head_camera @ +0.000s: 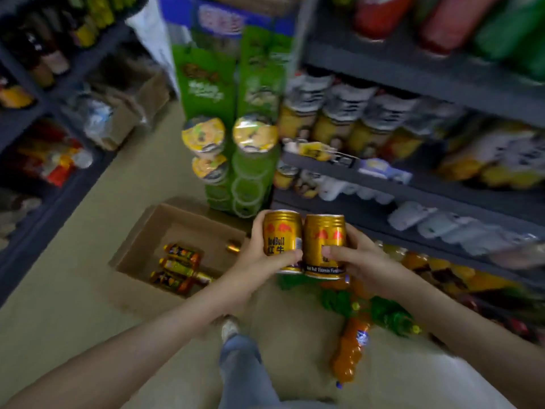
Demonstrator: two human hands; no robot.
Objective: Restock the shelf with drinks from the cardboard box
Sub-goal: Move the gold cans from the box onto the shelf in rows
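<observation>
Gold cans fill both hands. The left hand (pixel 259 256) grips the left can (pixel 281 236), thumb across its front and fingers curled round behind. The right hand (pixel 361 262) grips the right can (pixel 324 240) the same way. Both cans are upright, side by side and touching, held in the air near the middle of the view.

At nine o'clock from them the cardboard box (pixel 138 255) sits open on the floor. It holds three dark bottles (pixel 180 267) lying on their sides and a loose gold can (pixel 233 247) lying near its far wall. At two o'clock run the grey shelves (pixel 413 199), blurred and stocked with drinks. At five o'clock an orange soda bottle (pixel 351 349) lies on the floor beside green bottles (pixel 389 317). At twelve o'clock stands a green display rack (pixel 206 84) holding lidded cups
</observation>
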